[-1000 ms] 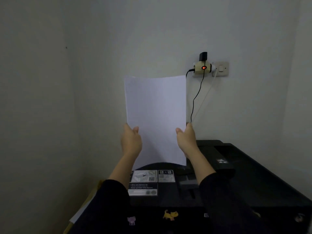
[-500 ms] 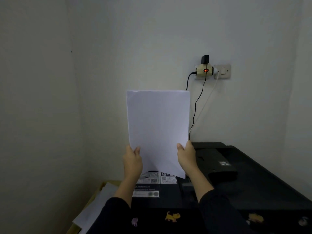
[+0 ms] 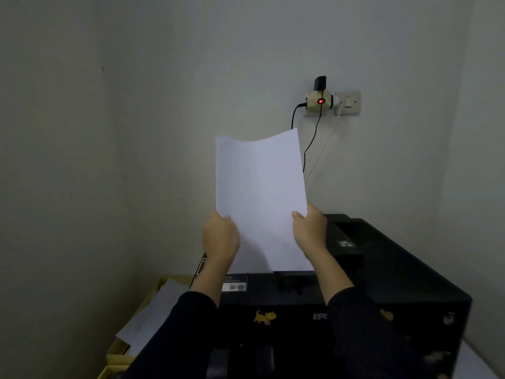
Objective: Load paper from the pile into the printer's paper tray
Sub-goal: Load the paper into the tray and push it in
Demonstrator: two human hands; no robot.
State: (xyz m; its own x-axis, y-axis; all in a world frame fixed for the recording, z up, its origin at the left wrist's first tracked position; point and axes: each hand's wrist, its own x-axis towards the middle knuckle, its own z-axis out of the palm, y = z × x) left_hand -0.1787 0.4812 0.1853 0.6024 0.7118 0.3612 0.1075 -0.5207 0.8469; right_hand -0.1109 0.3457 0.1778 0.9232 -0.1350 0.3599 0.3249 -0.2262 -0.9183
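Now the left hand (image 3: 220,236) and the right hand (image 3: 311,231) each pinch a side of the white paper (image 3: 259,198). It stands up, its bottom edge going into the black printer (image 3: 382,283) feed slot. It must slide down. More paper (image 3: 153,315) waits left.

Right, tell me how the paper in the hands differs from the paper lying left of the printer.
The held paper stands upright over the printer, pinched at its side edges by the left hand and right hand; the loose paper lies flat and untouched in a yellowish box. The held paper's top edge dips in a curve; the loose paper's edges look straight. Both are plain white.
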